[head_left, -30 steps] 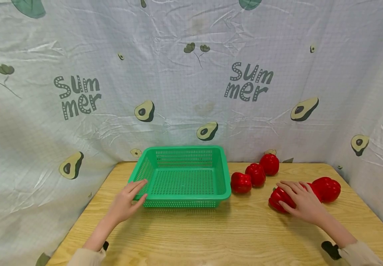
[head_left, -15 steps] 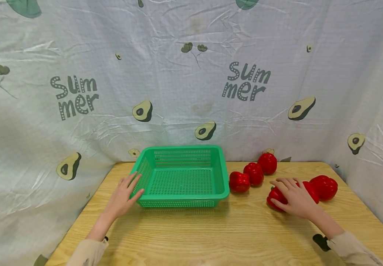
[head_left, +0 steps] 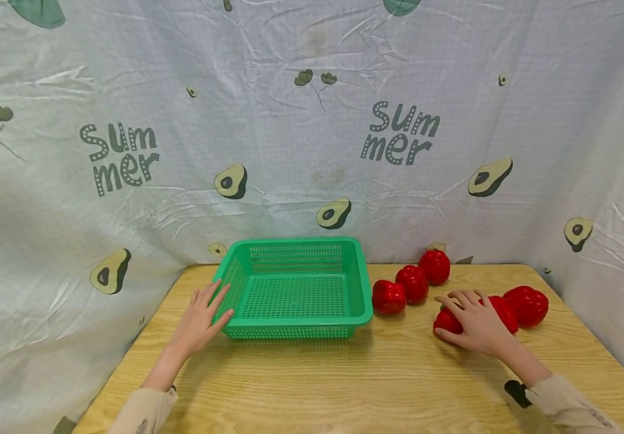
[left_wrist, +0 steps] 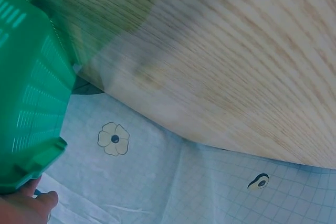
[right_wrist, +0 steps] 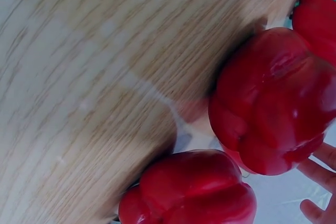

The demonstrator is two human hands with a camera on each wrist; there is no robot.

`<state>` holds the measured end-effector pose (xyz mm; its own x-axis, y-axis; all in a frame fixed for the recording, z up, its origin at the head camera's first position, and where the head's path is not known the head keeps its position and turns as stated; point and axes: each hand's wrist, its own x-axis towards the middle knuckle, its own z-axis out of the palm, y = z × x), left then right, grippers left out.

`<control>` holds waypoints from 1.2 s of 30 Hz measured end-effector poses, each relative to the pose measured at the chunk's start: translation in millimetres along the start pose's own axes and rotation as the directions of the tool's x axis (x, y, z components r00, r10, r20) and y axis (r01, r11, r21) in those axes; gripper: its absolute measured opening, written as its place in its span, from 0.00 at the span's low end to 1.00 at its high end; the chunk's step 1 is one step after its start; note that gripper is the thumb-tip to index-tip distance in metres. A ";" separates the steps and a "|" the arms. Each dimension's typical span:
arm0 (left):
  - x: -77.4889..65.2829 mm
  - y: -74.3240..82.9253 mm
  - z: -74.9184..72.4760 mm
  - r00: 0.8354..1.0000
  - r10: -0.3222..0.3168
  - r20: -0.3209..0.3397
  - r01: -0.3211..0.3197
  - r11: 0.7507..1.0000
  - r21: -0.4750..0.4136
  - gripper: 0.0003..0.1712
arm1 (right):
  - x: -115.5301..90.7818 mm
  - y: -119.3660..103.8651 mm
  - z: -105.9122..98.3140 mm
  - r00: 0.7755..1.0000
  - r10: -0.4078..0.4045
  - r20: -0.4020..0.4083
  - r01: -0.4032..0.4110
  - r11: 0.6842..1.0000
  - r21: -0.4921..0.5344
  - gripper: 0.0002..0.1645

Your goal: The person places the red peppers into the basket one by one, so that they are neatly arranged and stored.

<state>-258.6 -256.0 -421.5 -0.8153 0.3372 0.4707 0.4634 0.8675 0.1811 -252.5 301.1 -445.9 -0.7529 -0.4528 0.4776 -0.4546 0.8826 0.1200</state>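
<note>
Right hand (head_left: 474, 325) arched over a red pepper (head_left: 446, 323) on the wooden table (head_left: 388, 386), thumb on the near side, fingers across the top; from my remote seat I cannot tell whether it grips or merely touches. The pepper lies directly beneath those fingers, its long axis hidden from me, well right of the green basket (head_left: 301, 322), with three more peppers (head_left: 412, 284) between. The left hand (head_left: 198, 322), farther off, rests with relaxed fingers at the basket's left rim.
</note>
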 end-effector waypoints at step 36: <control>-0.2 -1.1 2.5 1.000 0.004 0.006 -0.004 1.000 0.013 0.30 | -2.6 -0.3 5.3 0.992 -0.036 0.124 0.046 0.996 -0.074 0.31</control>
<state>-259.8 -256.0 -423.9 -0.8155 0.3426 0.4666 0.4621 0.8707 0.1684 -252.9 301.4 -451.9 -0.7892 -0.4967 0.3611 -0.4521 0.8679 0.2058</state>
